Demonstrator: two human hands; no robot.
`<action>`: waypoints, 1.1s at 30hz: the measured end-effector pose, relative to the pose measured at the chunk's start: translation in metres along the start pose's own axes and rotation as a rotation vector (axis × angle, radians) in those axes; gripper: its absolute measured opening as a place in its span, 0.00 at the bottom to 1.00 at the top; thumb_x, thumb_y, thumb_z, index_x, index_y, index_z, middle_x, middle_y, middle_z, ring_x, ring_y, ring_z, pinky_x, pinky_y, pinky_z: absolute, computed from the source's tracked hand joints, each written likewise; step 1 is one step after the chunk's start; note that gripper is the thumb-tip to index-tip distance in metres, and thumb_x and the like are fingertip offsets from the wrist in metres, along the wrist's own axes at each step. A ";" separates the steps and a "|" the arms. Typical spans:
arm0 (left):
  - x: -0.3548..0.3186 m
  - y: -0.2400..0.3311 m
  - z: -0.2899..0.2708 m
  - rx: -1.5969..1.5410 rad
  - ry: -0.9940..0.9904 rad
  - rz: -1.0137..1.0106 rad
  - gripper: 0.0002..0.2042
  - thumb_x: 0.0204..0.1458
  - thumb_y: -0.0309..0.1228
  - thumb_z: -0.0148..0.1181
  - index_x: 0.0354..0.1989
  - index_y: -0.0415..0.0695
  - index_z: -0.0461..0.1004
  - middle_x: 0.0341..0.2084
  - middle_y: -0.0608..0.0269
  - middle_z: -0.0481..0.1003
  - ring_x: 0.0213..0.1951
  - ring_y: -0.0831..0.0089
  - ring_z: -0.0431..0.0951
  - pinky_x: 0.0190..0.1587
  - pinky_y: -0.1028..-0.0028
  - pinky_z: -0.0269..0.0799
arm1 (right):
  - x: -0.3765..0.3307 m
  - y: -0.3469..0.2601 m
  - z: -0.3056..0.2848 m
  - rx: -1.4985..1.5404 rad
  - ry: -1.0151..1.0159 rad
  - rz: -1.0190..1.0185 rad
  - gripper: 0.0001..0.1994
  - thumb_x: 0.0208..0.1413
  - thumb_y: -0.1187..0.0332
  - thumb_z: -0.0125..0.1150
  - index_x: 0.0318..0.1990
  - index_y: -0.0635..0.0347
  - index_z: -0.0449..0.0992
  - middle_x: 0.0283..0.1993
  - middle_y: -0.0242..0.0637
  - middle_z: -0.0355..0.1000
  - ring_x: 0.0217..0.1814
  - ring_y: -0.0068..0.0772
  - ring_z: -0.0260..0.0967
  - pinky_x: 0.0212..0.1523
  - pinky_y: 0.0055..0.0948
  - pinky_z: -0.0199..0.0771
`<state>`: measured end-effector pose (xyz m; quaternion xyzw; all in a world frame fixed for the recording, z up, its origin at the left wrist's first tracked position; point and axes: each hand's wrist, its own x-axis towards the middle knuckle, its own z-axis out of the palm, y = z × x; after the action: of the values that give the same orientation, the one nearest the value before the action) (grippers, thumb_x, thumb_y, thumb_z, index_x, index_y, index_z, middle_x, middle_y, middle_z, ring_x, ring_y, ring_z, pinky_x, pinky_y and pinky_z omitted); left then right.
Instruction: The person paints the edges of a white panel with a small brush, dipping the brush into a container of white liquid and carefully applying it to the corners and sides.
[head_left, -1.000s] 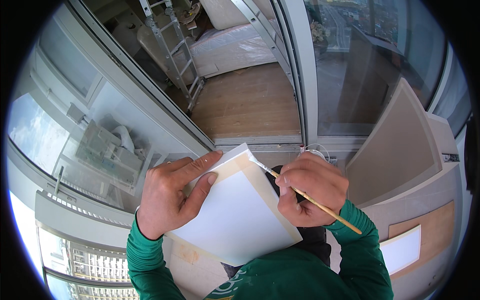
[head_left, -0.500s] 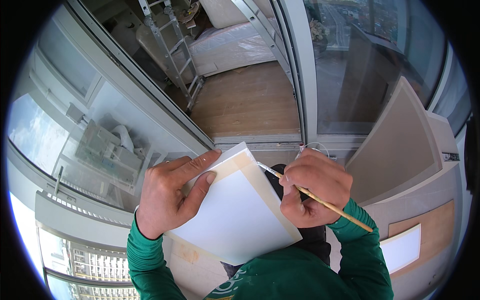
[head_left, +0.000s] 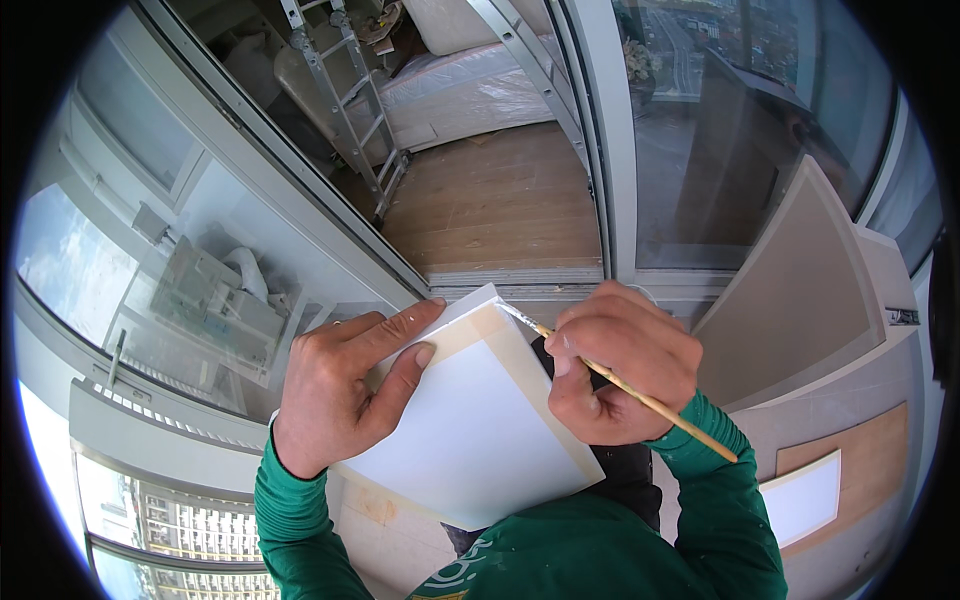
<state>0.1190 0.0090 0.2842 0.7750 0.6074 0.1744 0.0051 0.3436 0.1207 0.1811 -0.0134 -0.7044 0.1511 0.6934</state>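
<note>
A flat rectangular panel [head_left: 460,420], white in the middle with a cream border, is tilted up in front of my body. My left hand [head_left: 350,380] pinches its upper left edge between thumb and fingers. In my right hand [head_left: 625,365] is a thin paintbrush [head_left: 655,405] with a yellowish wooden handle, held like a pen. Its white-coated bristles touch the panel's border close to the top corner. The panel's lower end is near my green shirt, and its underside is hidden.
Ahead, an open sliding doorway leads to a wooden floor [head_left: 490,200] with a metal ladder [head_left: 360,110] and a plastic-wrapped couch-like piece [head_left: 455,95]. A large beige panel [head_left: 800,300] leans at the right. Below it, another white panel [head_left: 805,500] lies on a brown board [head_left: 870,470].
My right hand has moved slightly up and left, bringing the brush tip from beside the panel's right edge onto the border near the top corner. The left hand and panel stay put.
</note>
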 end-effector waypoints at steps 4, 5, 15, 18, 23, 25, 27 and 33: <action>-0.002 -0.002 -0.001 0.004 -0.001 -0.001 0.17 0.60 0.22 0.62 0.57 0.35 0.83 0.26 0.49 0.83 0.21 0.66 0.80 0.27 0.69 0.75 | -0.001 -0.002 -0.002 0.011 -0.029 0.000 0.13 0.40 0.87 0.63 0.36 0.66 0.75 0.29 0.42 0.75 0.23 0.37 0.69 0.25 0.30 0.70; -0.001 -0.002 0.000 0.000 0.003 0.003 0.17 0.60 0.22 0.62 0.57 0.35 0.83 0.26 0.49 0.83 0.21 0.66 0.80 0.27 0.69 0.75 | -0.003 -0.001 -0.003 0.000 -0.041 -0.013 0.10 0.45 0.85 0.63 0.37 0.67 0.75 0.28 0.44 0.76 0.23 0.37 0.71 0.25 0.30 0.71; -0.001 -0.003 0.000 0.001 0.007 0.021 0.17 0.60 0.23 0.62 0.57 0.35 0.83 0.27 0.49 0.83 0.21 0.66 0.80 0.27 0.69 0.75 | -0.011 -0.008 -0.008 -0.015 -0.082 0.052 0.17 0.30 0.87 0.61 0.34 0.66 0.74 0.27 0.40 0.71 0.22 0.37 0.65 0.24 0.31 0.67; -0.002 -0.002 0.000 0.001 0.009 0.023 0.16 0.60 0.23 0.62 0.57 0.35 0.83 0.27 0.49 0.83 0.21 0.65 0.80 0.28 0.69 0.75 | -0.012 -0.012 -0.013 -0.019 -0.090 0.045 0.17 0.28 0.86 0.59 0.33 0.66 0.74 0.26 0.39 0.70 0.21 0.37 0.63 0.22 0.31 0.65; -0.002 0.000 0.001 -0.010 0.022 0.036 0.17 0.60 0.22 0.62 0.57 0.35 0.83 0.27 0.48 0.83 0.22 0.65 0.81 0.28 0.69 0.75 | -0.009 -0.007 -0.012 -0.014 -0.072 0.032 0.17 0.28 0.86 0.58 0.34 0.66 0.74 0.26 0.39 0.70 0.21 0.37 0.62 0.22 0.30 0.64; -0.001 0.001 0.000 -0.017 0.020 0.032 0.17 0.59 0.21 0.62 0.57 0.35 0.83 0.27 0.48 0.83 0.22 0.64 0.81 0.28 0.68 0.75 | -0.007 -0.004 -0.009 -0.016 -0.050 0.019 0.17 0.29 0.87 0.59 0.34 0.66 0.74 0.26 0.39 0.71 0.21 0.37 0.63 0.22 0.30 0.65; -0.002 0.001 0.001 -0.011 0.026 0.037 0.17 0.59 0.21 0.62 0.57 0.35 0.83 0.27 0.48 0.83 0.22 0.65 0.81 0.28 0.68 0.74 | -0.004 -0.002 -0.004 -0.013 -0.019 0.003 0.17 0.30 0.87 0.60 0.34 0.66 0.74 0.27 0.39 0.71 0.21 0.37 0.64 0.22 0.30 0.65; -0.002 -0.003 0.004 0.004 0.066 0.078 0.17 0.58 0.23 0.66 0.57 0.38 0.83 0.22 0.53 0.80 0.15 0.69 0.72 0.22 0.69 0.67 | 0.001 0.001 0.002 0.008 0.016 -0.024 0.16 0.34 0.88 0.62 0.35 0.66 0.75 0.28 0.40 0.73 0.22 0.36 0.66 0.24 0.30 0.68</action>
<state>0.1167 0.0091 0.2794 0.7918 0.5771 0.1986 -0.0234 0.3418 0.1216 0.1821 -0.0034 -0.6982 0.1453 0.7010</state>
